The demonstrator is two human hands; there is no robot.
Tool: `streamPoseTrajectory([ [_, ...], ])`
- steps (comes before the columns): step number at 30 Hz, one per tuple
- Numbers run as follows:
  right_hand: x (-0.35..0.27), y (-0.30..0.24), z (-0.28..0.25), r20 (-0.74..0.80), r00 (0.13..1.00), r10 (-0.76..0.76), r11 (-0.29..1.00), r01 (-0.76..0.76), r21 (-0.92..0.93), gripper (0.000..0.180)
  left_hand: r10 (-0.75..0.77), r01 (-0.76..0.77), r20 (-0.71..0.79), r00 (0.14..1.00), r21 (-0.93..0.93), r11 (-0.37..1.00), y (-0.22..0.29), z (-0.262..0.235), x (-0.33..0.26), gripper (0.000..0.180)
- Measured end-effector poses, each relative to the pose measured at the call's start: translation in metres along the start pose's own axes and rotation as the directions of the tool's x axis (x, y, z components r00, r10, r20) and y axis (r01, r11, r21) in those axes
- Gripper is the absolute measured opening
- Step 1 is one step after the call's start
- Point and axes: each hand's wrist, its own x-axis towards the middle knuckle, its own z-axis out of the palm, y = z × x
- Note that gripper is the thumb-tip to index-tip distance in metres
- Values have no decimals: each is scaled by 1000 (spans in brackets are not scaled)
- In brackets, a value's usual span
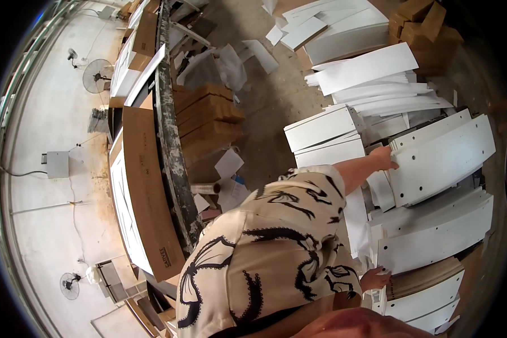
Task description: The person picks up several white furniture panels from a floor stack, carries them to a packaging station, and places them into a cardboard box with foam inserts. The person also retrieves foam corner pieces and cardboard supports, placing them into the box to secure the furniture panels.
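My left hand (382, 158) reaches out to the right from a cream sleeve (290, 197) with black bow shapes. Its fingers are closed on the near end of a white panel (442, 160) with small dark holes, which lies on a stack. Lower down, my right hand (374, 279) is partly hidden by my clothing. Its fingers are curled beside the near corner of another stack of white panels (434, 234); whether they grip anything I cannot make out. Below that hand, more white panels (425, 296) lie with a brown-edged stack (425, 276).
White boards (324, 138) and loose white sheets (372, 67) are piled beyond my left arm. Brown cartons (425, 25) stand at the far right. Behind me, a worn dark rail (172, 129) runs beside a long cardboard box (152, 197). Folded cardboard (208, 115) sits on the floor.
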Motion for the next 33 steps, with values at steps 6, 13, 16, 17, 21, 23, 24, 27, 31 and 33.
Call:
streamPoseTrajectory([
  [6,27,18,40,651,584,485,310,-810,497,72,-187,219,127,974,-313,924,-57,-20,-29,46],
  [13,51,-38,-13,569,676,469,316,-730,607,49,-63,94,113,992,-302,948,-71,-14,-18,37],
  [16,58,-67,-75,445,726,523,283,-641,713,45,34,45,206,978,-367,929,-56,-8,-20,30],
  [17,58,-70,-82,402,755,518,281,-595,753,44,65,8,199,978,-346,938,-57,-5,-16,31],
  [21,37,-129,-107,374,778,505,348,-580,736,40,-9,120,282,959,-381,917,-54,-19,-19,52],
  [23,13,-147,-80,235,843,485,303,-414,859,38,-17,250,453,891,-460,852,-52,-25,-24,60],
  [24,8,-163,-77,254,841,477,293,-424,857,37,-8,240,458,889,-451,860,-54,-30,-24,60],
  [27,3,-208,-67,306,861,405,157,-395,905,37,39,287,576,817,-463,839,-54,-39,-26,84],
  [31,14,-219,-21,372,822,431,248,-504,827,40,179,-54,462,868,-270,961,-45,-24,-40,50],
  [33,31,-225,-14,81,898,432,564,-339,753,39,228,-68,422,878,-361,930,-52,-23,-34,43],
])
